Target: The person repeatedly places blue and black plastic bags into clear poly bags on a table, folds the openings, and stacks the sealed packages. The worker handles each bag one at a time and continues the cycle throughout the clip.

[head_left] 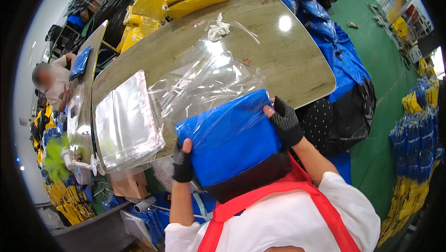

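Clear plastic bags (pixel 123 117) on table (pixel 288 61)

One left hand (pixel 182 163) and one right hand (pixel 283 119), wearing two black half-finger gloves (pixel 290 130), are holding one blue-and-black folded fabric bundle (pixel 234 143). One stack of clear plastic sleeves (pixel 121 122), itself defying a count, and one crumpled white cloth (pixel 217 33) are lying on one brown, round-cornered table (pixel 292 61). One co-worker in a pale top (pixel 56 84) is showing.

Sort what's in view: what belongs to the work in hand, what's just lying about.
Work in hand:
blue package, between left hand and right hand
clear plastic bag, partly over it
stack of clear bags, likely

Apparently just lying about:
crumpled white scrap
thin pale strips
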`<action>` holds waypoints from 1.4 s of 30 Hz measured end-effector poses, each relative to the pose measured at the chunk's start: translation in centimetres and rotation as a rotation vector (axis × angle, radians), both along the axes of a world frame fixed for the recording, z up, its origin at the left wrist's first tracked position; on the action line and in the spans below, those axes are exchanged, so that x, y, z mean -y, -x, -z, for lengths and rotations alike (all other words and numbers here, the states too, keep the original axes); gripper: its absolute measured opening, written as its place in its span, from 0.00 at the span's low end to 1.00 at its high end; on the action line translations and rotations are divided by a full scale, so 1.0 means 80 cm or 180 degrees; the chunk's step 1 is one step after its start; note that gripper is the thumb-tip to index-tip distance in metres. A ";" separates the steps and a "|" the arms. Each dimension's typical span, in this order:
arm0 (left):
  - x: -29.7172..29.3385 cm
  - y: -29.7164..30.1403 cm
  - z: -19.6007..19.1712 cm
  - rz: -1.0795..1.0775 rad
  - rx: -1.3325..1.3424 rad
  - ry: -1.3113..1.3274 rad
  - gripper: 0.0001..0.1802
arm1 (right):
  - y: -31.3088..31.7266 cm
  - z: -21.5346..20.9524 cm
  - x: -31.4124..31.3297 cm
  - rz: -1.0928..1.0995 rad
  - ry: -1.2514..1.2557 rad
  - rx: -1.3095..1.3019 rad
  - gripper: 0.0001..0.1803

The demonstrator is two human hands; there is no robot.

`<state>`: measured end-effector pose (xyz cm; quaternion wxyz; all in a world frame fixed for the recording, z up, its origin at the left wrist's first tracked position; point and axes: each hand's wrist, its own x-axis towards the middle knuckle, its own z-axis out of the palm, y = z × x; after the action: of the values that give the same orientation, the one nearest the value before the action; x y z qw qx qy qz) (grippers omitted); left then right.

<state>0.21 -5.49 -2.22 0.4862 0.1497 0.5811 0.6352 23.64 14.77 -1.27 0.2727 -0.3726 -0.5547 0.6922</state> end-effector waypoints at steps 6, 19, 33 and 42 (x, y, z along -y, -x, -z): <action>0.036 -0.058 0.037 0.0383 0.0364 -0.0129 0.36 | -0.113 0.048 0.073 -0.0682 -0.0428 0.0086 0.37; 0.048 -0.112 0.084 -0.0223 -0.1881 0.0123 0.28 | -0.134 0.047 0.065 -0.0612 0.0290 0.0108 0.31; -0.002 -0.036 0.035 -0.0057 0.0399 0.0068 0.35 | -0.103 0.048 0.028 -0.0391 -0.0794 0.0537 0.14; 0.008 -0.024 0.043 -0.0039 0.0291 0.0219 0.31 | -0.107 0.081 0.032 -0.0065 -0.0591 -0.0556 0.20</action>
<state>2.14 -6.11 -5.68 0.5131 0.1002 0.5806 0.6241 32.19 12.19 -7.74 0.3463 -0.2783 -0.5943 0.6704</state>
